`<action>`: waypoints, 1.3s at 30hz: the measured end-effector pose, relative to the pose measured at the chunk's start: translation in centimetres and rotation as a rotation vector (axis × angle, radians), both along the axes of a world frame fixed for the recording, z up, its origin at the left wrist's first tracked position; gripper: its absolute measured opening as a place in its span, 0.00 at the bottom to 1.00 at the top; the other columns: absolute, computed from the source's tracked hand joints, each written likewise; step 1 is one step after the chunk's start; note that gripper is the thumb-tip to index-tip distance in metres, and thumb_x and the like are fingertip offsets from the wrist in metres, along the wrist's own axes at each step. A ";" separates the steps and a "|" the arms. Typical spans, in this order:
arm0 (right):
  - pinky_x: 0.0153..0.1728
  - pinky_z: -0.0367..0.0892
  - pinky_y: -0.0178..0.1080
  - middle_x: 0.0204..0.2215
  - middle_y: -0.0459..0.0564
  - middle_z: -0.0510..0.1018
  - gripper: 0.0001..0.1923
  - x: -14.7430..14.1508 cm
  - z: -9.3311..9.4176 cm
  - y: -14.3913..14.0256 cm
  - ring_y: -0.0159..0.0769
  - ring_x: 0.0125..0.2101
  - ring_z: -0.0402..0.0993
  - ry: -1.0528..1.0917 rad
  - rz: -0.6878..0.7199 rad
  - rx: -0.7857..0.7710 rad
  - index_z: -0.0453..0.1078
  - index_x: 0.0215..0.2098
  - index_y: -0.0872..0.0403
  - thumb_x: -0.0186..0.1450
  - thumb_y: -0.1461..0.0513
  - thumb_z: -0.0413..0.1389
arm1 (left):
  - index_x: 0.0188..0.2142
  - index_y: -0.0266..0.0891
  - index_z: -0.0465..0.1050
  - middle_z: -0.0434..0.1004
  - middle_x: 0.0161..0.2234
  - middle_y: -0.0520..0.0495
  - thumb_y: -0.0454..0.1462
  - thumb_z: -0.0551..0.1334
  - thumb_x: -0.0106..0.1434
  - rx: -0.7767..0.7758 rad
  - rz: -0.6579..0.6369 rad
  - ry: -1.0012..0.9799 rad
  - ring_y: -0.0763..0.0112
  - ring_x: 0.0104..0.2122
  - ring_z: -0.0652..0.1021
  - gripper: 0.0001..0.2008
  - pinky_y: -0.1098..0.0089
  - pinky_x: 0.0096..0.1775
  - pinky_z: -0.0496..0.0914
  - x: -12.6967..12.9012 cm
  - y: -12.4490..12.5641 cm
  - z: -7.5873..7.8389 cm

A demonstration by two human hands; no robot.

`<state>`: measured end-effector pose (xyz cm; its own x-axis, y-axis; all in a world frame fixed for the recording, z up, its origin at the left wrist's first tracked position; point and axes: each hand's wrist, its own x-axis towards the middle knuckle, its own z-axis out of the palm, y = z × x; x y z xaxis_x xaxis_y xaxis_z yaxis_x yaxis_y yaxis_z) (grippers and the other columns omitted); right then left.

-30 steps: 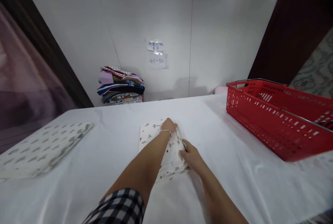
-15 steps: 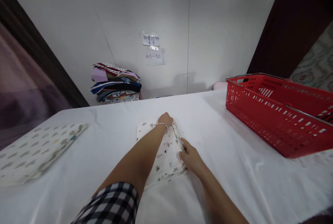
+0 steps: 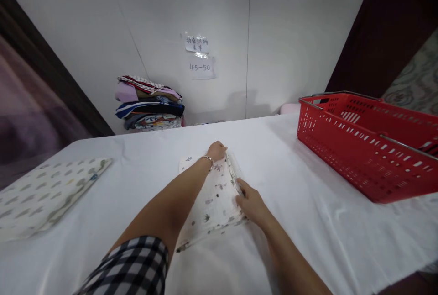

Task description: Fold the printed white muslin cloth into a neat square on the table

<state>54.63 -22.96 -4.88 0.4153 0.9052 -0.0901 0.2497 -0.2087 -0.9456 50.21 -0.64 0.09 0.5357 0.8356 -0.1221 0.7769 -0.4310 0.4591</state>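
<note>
A thin white cloth [image 3: 214, 201] with small grey-green and brown prints lies folded in front of me. My left hand [image 3: 216, 150], with a bracelet at the wrist, reaches across to its far edge, fingers closed on the folded layers near the far right corner. Along the right edge, my right hand [image 3: 252, 201] pinches the cloth, its thumb on top and the other fingers partly hidden. To the left lies another folded white cloth [image 3: 44, 197] with grey shapes, touched by neither hand.
A red plastic basket [image 3: 342, 162] with metal handles stands on the right of the white-covered table [image 3: 137, 222]. Folded clothes [image 3: 150, 103] are stacked by the back wall, below taped paper notes [image 3: 201, 67]. A dark curtain [image 3: 51, 62] hangs at left.
My left hand has shifted slightly toward the far edge, its forearm moving left and uncovering more of the cloth's near left corner. My right hand keeps its hold. The view has tilted slightly.
</note>
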 end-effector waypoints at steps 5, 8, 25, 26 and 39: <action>0.49 0.62 0.40 0.47 0.47 0.75 0.31 0.0 -0.2 0.0 0.41 0.45 0.70 0.037 -0.008 0.004 0.66 0.54 0.50 0.51 0.65 0.51 | 0.38 0.39 0.73 0.77 0.35 0.49 0.36 0.55 0.57 -0.020 -0.277 -0.024 0.73 0.31 0.75 0.11 0.75 0.34 0.67 -2.8 -0.9 0.8; 0.44 0.64 0.40 0.43 0.48 0.77 0.31 0.0 -0.3 0.0 0.40 0.39 0.72 0.019 0.000 0.001 0.67 0.54 0.51 0.51 0.65 0.50 | 0.36 0.43 0.74 0.76 0.40 0.53 0.31 0.57 0.52 -0.012 -0.406 -0.004 0.72 0.37 0.74 0.12 0.75 0.41 0.66 -3.9 -1.3 1.0; 0.37 0.66 0.37 0.41 0.47 0.76 0.29 0.1 -0.4 -0.1 0.37 0.35 0.71 0.004 0.020 -0.005 0.66 0.54 0.52 0.52 0.64 0.50 | 0.31 0.41 0.67 0.74 0.34 0.49 0.31 0.54 0.53 0.365 -0.769 0.404 0.67 0.33 0.73 0.07 0.69 0.35 0.63 -3.7 -1.4 2.8; 0.38 0.66 0.37 0.42 0.47 0.76 0.30 0.1 -0.3 -0.1 0.37 0.36 0.72 0.003 0.020 -0.017 0.65 0.54 0.52 0.52 0.64 0.50 | 0.32 0.41 0.67 0.74 0.34 0.49 0.31 0.54 0.53 0.373 -0.783 0.411 0.67 0.33 0.73 0.07 0.69 0.34 0.63 -3.7 -1.4 2.9; 0.41 0.65 0.38 0.41 0.47 0.76 0.30 -0.1 0.3 -0.2 0.38 0.38 0.71 -0.047 0.020 -0.055 0.65 0.55 0.52 0.53 0.64 0.49 | 0.44 0.43 0.67 0.70 0.44 0.48 0.29 0.52 0.56 0.439 -0.810 0.393 0.68 0.37 0.74 0.17 0.69 0.35 0.65 -2.2 -1.6 1.3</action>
<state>54.54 -23.11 -4.62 0.4021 0.9076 -0.1204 0.2987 -0.2543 -0.9198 48.05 -2.23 1.38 0.9511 0.2498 -0.1815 0.2361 -0.9672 -0.0937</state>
